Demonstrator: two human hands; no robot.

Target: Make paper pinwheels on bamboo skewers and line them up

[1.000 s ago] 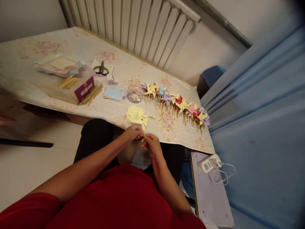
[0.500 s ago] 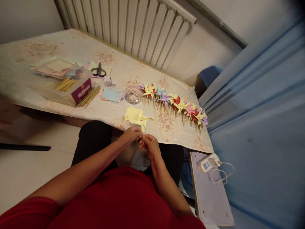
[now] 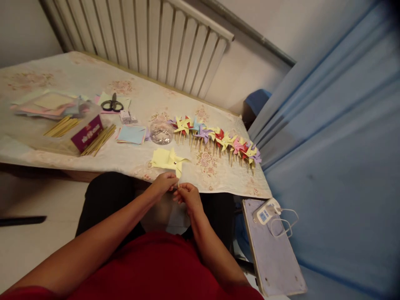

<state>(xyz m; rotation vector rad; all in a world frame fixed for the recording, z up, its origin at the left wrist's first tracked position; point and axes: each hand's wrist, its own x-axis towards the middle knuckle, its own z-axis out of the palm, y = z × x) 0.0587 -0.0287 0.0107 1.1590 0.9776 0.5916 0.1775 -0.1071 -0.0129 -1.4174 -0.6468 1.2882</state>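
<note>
A yellow paper pinwheel [image 3: 175, 163] with a shiny pin at its middle is upright at the table's front edge. Below it, the fingers of my left hand [image 3: 165, 182] pinch its thin stick, of which only a short bit shows. My right hand [image 3: 189, 196] is closed on the same stick a little lower, fingertips close to those of the left. Behind the pinwheel, yellow paper [image 3: 160, 158] lies on the table, partly covered by it.
A row of finished pinwheels [image 3: 218, 139] runs along the right. A round clear dish of pins [image 3: 161, 134], paper squares [image 3: 131, 135], scissors [image 3: 112, 103], a small box [image 3: 125, 117], wooden sticks [image 3: 100, 141] and a clear box with a purple label [image 3: 87, 133] lie leftward. A power strip [image 3: 267, 211] sits right.
The view has shifted, so the table's things appear farther left and slightly lower. Both hands keep their hold on the pinwheel's stick, with little other visible change.
</note>
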